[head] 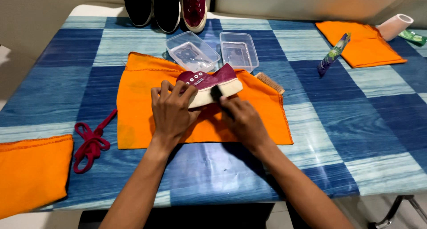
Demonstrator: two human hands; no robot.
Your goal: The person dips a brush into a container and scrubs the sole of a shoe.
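A maroon canvas shoe [212, 79] with a white sole lies on its side on an orange cloth [138, 109] in the middle of the table. My left hand [171, 111] grips the shoe's front end from above. My right hand [242, 120] holds a small dark object, too hidden to name, against the white sole. A wooden brush [269, 82] lies on the cloth just right of the shoe.
Two clear plastic tubs [192, 51] [239, 50] stand behind the cloth. A maroon shoelace [91, 142] and a folded orange cloth [31, 173] lie at left. Shoes [167, 6] line the far edge. An orange cloth [364, 42], tube [333, 53] and white roll [395, 26] sit far right.
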